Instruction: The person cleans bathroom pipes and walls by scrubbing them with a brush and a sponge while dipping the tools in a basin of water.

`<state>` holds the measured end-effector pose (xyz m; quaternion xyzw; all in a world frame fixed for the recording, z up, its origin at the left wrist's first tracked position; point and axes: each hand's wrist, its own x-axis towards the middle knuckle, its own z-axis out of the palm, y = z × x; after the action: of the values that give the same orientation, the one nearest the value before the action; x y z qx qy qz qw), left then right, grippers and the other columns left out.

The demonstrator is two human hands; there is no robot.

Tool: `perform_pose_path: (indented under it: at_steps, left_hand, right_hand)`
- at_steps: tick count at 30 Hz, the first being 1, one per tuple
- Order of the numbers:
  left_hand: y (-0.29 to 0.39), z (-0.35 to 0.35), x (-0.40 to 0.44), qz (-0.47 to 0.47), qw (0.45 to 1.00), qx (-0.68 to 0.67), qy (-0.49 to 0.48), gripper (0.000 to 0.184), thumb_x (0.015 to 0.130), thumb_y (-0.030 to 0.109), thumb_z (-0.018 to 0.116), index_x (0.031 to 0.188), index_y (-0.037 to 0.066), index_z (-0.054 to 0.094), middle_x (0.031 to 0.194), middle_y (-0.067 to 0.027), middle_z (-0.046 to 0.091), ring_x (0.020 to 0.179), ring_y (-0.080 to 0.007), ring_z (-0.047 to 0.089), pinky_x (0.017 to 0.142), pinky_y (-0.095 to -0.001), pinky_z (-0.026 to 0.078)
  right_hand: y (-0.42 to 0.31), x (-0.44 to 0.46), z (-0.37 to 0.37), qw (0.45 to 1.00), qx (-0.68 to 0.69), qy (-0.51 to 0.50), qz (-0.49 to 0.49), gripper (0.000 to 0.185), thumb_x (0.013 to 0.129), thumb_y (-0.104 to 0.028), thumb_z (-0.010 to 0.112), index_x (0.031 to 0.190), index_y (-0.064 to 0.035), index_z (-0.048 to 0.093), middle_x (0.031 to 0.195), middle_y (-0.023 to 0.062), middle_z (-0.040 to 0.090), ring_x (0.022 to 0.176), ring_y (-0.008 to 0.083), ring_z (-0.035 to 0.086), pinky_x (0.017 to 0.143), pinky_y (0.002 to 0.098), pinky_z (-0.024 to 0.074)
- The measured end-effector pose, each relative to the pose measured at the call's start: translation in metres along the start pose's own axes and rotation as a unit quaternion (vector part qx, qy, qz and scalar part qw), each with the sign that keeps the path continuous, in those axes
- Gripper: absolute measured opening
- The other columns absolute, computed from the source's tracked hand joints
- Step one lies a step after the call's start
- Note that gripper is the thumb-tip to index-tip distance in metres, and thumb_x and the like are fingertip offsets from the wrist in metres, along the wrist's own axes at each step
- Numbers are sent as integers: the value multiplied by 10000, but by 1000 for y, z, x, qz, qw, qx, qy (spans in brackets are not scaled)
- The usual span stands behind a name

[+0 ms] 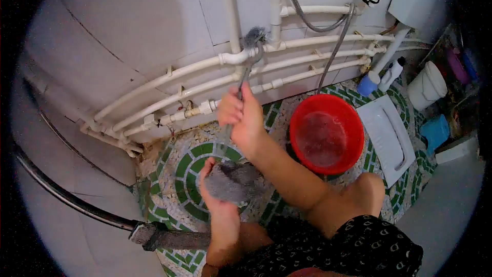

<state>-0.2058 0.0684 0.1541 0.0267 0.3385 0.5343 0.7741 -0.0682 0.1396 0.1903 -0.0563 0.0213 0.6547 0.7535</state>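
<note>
My right hand (243, 115) is closed around the grey handle of a brush (247, 69). The dark, bristly brush head (254, 36) is up against the white wall pipes. Lower down, my left hand (218, 195) holds a grey, fluffy, cloth-like piece (233, 180) over the tiled floor; its exact kind cannot be told. My left fingers curl along its left side, and its underside is hidden. A red basin (359, 128) with cloudy, sudsy water stands to the right of my right forearm.
White pipes (200, 72) run along the wall, with a grey hose (335, 54) hanging by the basin. A white ridged panel (387, 138), a white bucket (428, 84) and a bottle (392, 74) are at right. A black tube (72, 197) with a grey sleeve crosses at left.
</note>
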Motion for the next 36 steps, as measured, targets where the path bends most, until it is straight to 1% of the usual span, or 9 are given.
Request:
perform_pose_path:
  at_steps: [3, 9, 12, 14, 16, 21, 26, 32, 36]
  left_hand:
    - [0, 6, 0, -8, 1000, -7, 29, 111, 823, 185, 559, 864, 100, 615, 817, -13, 628, 753, -186, 590, 723, -335, 474]
    - [5, 5, -12, 1, 999, 34, 39, 102, 814, 193, 578, 838, 100, 611, 782, -13, 621, 713, -169, 578, 694, -317, 468]
    - [14, -3, -15, 21, 999, 37, 25, 94, 812, 188, 586, 828, 97, 607, 753, -10, 609, 691, -157, 572, 670, -297, 462]
    - [13, -13, -15, 6, 999, 37, -8, 89, 816, 181, 584, 825, 95, 605, 735, -5, 599, 682, -150, 567, 658, -283, 460]
    - [6, -18, -2, -17, 998, 24, -47, 85, 823, 174, 576, 823, 94, 603, 721, 1, 586, 676, -145, 562, 649, -271, 460]
    - [-16, 21, -11, -94, 995, 24, 14, 95, 835, 176, 559, 823, 88, 591, 701, 6, 572, 663, -142, 556, 630, -271, 467]
    - [-34, 23, -4, -125, 990, 56, -25, 135, 800, 229, 603, 852, 106, 584, 713, -1, 550, 677, -170, 544, 631, -299, 456]
    - [-48, 16, 5, -150, 987, 62, -15, 137, 781, 230, 616, 860, 122, 588, 745, 3, 550, 724, -171, 537, 679, -304, 446]
    - [-43, 30, -6, -144, 988, 52, 0, 136, 777, 224, 620, 861, 123, 588, 770, -1, 559, 738, -175, 536, 688, -311, 444]
  right_hand:
    - [-10, 20, 47, 993, 108, 3, -41, 352, 923, -429, 350, 746, -136, 431, 483, -63, 272, 378, 75, 230, 367, 223, 198]
    - [5, 39, -12, 954, -243, 161, -71, 377, 929, -390, 330, 702, -113, 447, 472, -36, 294, 375, 121, 298, 358, 276, 250]
    - [-37, 90, -156, 534, -720, 154, -416, 441, 930, -354, 346, 685, -15, 485, 532, 101, 475, 456, 250, 466, 429, 398, 361]
    - [-79, 51, -141, 421, -834, 165, -315, 389, 928, -305, 365, 782, 23, 514, 759, 257, 545, 702, 430, 519, 591, 466, 400]
    - [-106, 42, -135, 354, -861, 254, -262, 366, 928, -303, 363, 830, 12, 522, 757, 254, 546, 712, 419, 520, 606, 469, 394]
    - [-122, -11, -162, 388, -837, 188, -336, 332, 921, -277, 378, 799, 4, 505, 691, 218, 531, 646, 342, 524, 579, 410, 391]
    - [-96, -65, -252, 576, -762, 126, -269, 355, 918, -299, 362, 698, -51, 488, 574, 71, 467, 528, 160, 432, 483, 305, 320]
    - [-99, -19, -126, 901, -390, 186, 45, 342, 909, -401, 384, 745, -116, 476, 501, -9, 372, 419, 123, 351, 398, 280, 268]
    - [-85, -10, -128, 896, -387, 207, -67, 356, 891, -440, 399, 719, -129, 423, 494, -16, 345, 380, 108, 335, 341, 295, 262]
